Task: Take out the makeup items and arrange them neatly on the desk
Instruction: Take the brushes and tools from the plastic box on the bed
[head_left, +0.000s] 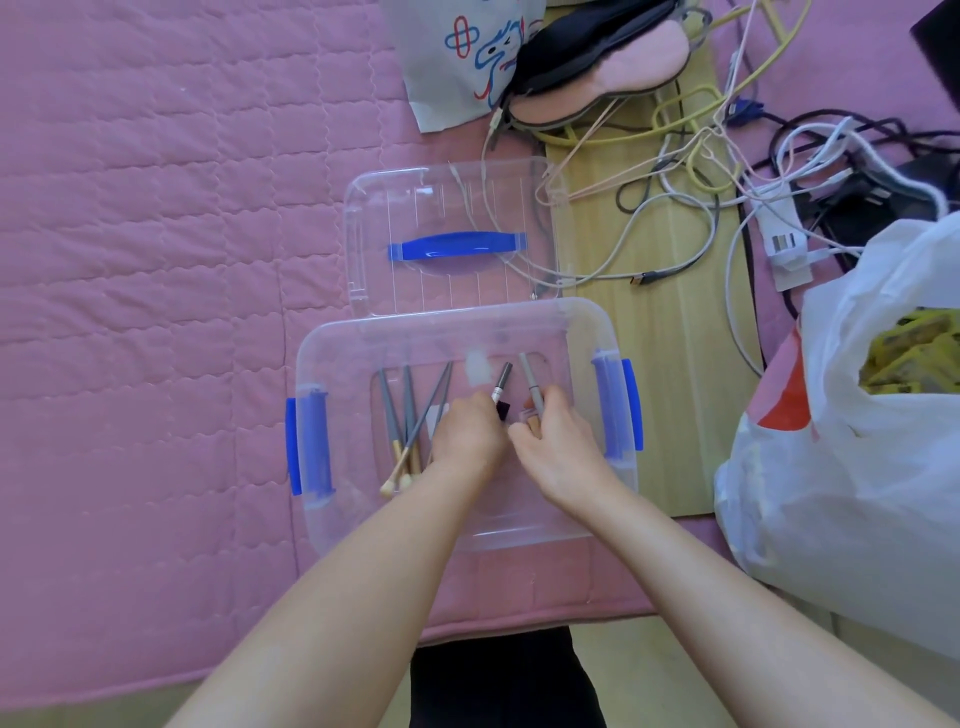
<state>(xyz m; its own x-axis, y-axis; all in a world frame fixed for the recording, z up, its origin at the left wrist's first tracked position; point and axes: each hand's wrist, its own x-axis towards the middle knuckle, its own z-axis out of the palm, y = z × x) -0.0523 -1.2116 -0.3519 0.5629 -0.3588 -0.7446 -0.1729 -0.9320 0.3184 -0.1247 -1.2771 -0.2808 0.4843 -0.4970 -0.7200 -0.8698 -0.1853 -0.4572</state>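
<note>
A clear plastic box (332, 343) with blue side latches stands open on the pink quilt. Both hands are inside it. My left hand (467, 434) is closed around a black-and-silver makeup pencil (503, 382) whose tip points away from me. My right hand (558, 441) grips a grey makeup pen (530, 379) together with a small beige tube, mostly hidden by the fingers. Several grey-handled makeup brushes (405, 415) with pale tips lie in the left part of the box, beside my left hand.
The box's clear lid (374, 208) with its blue handle lies just beyond the box. A wooden board (670, 364) with tangled cables runs along the right. A white plastic bag (857, 441) bulges at the right edge. A printed bag and a pink eye mask lie at the top.
</note>
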